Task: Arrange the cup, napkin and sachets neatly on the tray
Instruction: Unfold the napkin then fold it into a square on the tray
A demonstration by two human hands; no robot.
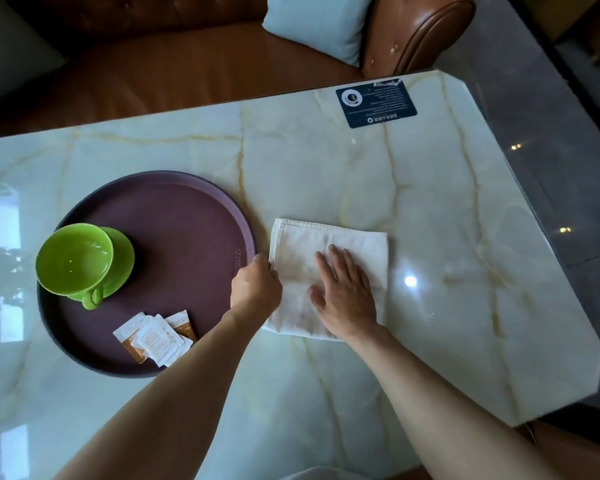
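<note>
A round dark purple tray (187,216) lies on the marble table. On its left side stands a green cup (74,258) on a green saucer (123,261). Several white and orange sachets (155,337) lie in a loose pile at the tray's near edge. A folded white napkin (326,237) lies on the table just right of the tray. My left hand (255,287) pinches the napkin's left edge beside the tray rim. My right hand (345,294) lies flat on the napkin, fingers spread.
A dark blue card (376,102) lies at the table's far right. A brown leather sofa (174,64) with a pale cushion (321,24) runs behind the table. The table's right corners are cut at an angle, with grey floor (561,140) beyond.
</note>
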